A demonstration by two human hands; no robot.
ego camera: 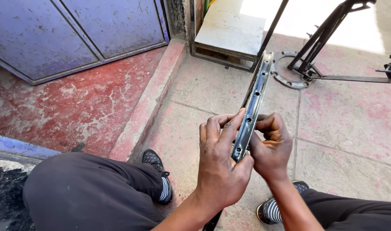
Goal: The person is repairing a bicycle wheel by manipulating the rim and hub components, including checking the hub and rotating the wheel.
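Observation:
A shiny metal wheel rim (257, 87) with a row of spoke holes stands on edge in front of me, running from my lap up toward the far stand. My left hand (221, 164) wraps its near part from the left, fingers stretched along the rim's inner face. My right hand (270, 147) grips the same stretch from the right, thumb and fingers pinched at the rim's edge. Whether something small sits between those fingers cannot be told.
My legs in dark trousers and striped shoes (159, 177) frame the paved floor. A black metal stand (321, 36) with a round steel base ring (289, 70) is at the back right. A stone slab in a metal frame (229, 30) and a purple door (76, 30) lie behind.

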